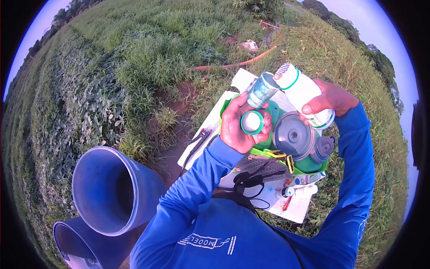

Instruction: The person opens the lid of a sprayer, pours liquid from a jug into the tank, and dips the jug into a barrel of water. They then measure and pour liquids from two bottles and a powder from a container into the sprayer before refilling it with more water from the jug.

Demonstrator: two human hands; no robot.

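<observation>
My left hand (237,127) is closed around a translucent bluish measuring cup (260,93), its rim tipped toward the right. In the same palm sits a green-rimmed screw cap (252,122), its white inside facing me. My right hand (329,101) grips a white plastic bottle (302,87) with green bands, tilted so that its mouth is right at the cup's rim. Below both hands stands a green knapsack sprayer (274,110) with a big round grey lid (293,134) and a smaller grey cap (323,148).
Two blue barrels (154,179) stand at lower left. White sheets (204,123) lie under the sprayer, with a black spray wand (197,141) on one. Small bottles (285,193) and a red tool (286,204) lie in front. An orange hose (237,65) crosses the grass behind.
</observation>
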